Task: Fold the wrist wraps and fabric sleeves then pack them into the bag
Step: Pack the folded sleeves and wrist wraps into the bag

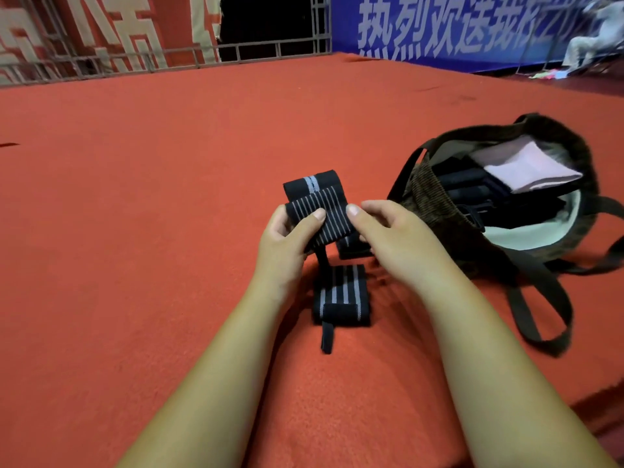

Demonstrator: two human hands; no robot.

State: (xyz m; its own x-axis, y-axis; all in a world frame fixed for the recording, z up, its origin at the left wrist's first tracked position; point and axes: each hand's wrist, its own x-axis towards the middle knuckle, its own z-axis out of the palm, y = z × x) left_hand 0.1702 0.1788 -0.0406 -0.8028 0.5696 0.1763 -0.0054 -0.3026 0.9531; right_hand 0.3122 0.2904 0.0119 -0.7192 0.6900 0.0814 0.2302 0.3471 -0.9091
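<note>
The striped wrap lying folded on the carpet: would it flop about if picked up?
Probably floppy: the folded wrap is soft fabric, and its loose tab trails limp on the carpet. Likely to unfold, since nothing visibly holds its fold.

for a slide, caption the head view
Left hand and right hand hold a wrist wrap beside an open bag on red carpet.

Underfoot, red carpet point(169, 197) all the way back to a grey metal railing point(270, 44). Behind that, a red banner point(84, 25) with white characters left, a blue banner point(456, 25) right. Far right, a person in white point(601, 32), blurred.
</note>
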